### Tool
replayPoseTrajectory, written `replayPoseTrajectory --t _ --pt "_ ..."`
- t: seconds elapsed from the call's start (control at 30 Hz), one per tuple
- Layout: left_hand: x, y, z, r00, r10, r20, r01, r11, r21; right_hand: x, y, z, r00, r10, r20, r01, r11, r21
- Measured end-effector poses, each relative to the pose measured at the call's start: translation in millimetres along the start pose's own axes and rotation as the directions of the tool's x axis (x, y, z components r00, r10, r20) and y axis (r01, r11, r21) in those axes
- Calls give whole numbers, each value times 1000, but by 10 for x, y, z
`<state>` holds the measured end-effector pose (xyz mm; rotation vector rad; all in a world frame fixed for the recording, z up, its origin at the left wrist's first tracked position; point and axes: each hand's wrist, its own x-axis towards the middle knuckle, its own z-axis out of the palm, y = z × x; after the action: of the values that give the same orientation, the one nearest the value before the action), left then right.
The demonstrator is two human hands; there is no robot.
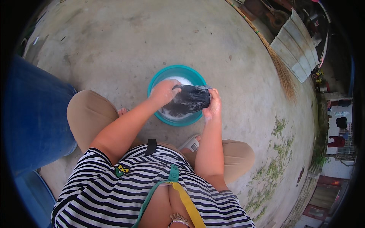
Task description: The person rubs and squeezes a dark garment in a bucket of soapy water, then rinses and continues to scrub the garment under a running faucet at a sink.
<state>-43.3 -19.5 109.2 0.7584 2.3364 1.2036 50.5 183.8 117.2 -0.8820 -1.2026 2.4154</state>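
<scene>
A dark, wet piece of cloth (191,98) is stretched between my two hands, with streaks of white suds on it. My left hand (166,91) grips its left end between thumb and fingers. On the other side, my right hand (213,103) holds the right edge, fingers curled around it and foam on the wrist. Both hands are over a round teal plastic basin (177,67) that stands on the concrete ground. White foamy water (181,79) shows inside it beyond the cloth; the cloth hides much of the rest.
A big blue plastic barrel (40,114) stands close at my left, a blue tub (35,188) below it. To the right lie a long straw broom (281,68) and a corrugated sheet (298,47). Cut green plants (271,168) are scattered on the concrete (114,42). My knees flank the basin.
</scene>
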Motion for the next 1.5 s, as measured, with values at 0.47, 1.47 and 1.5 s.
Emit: replayPoseTrajectory --t 0.47,1.47,1.5 --pt "161 133 -327 929 -366 50 183 340 -923 -244 188 369 961 -173 217 254 861 -441" --pt "-68 674 -266 926 -311 212 372 673 -639 -40 268 145 929 -85 360 187 948 -256" --pt "-76 640 -343 924 -370 94 333 664 -670 -152 300 270 894 -54 445 228 909 -348"
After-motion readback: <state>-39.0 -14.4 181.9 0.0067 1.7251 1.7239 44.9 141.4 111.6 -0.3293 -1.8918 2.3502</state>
